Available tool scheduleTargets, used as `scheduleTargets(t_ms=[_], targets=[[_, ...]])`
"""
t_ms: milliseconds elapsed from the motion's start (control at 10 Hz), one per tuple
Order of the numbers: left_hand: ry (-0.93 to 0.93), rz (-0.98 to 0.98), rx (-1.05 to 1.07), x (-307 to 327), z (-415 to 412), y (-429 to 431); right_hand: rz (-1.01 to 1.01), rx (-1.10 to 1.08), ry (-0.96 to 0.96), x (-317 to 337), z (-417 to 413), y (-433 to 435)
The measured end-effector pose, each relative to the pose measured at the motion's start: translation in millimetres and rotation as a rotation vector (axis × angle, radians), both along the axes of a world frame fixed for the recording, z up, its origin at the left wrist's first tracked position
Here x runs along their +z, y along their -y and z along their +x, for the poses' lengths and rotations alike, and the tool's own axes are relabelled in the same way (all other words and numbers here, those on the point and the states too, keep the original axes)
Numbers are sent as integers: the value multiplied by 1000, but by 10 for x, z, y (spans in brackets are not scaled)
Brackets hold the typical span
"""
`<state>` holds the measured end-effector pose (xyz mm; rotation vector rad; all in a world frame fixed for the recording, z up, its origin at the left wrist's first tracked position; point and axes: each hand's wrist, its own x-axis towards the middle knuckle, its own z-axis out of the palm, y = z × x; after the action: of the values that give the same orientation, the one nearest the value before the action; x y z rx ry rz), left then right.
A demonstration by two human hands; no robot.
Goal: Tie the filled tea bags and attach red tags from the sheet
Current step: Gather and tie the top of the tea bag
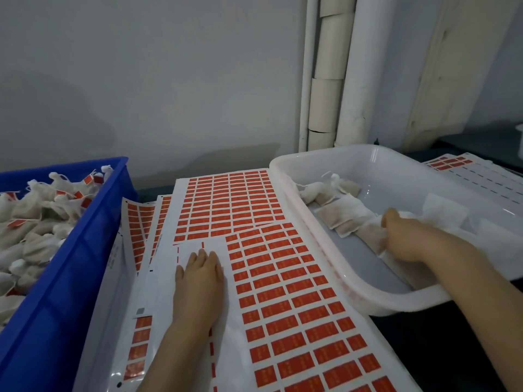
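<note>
Small packing workshop, hand assembly line for tea bags. Blue plastic crate (pixel 85 250) at left, heaped with finished tied bags (pixel 36 222) carrying red tags. White plastic tub (pixel 353 284) at right holds flat untied bags (pixel 342 216). Between them, overlapping sheets of red tags (pixel 283 278) cover bench. Bare grey wall (pixel 141 80), white pipes (pixel 353 75) and cardboard roll cores (pixel 325 103) in corner.
</note>
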<state>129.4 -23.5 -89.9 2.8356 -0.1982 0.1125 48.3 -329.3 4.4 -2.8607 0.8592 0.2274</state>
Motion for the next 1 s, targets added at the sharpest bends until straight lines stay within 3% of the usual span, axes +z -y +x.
scheduleTargets(t_ms=[200, 400, 500, 900, 1000], targets=[[16, 25, 1, -10, 4, 0, -52, 75, 9, 53, -4, -77], [23, 28, -5, -18, 8, -10, -59, -119, -57, 110, -121, -102], [26, 36, -3, -24, 17, -11, -91, -129, -193, 150, -152, -130], [48, 53, -11, -41, 27, -26, 208, 140, 351, 585, -254, -568], [84, -37, 22, -32, 10, -13, 215, 211, 543, 734, -215, -822]])
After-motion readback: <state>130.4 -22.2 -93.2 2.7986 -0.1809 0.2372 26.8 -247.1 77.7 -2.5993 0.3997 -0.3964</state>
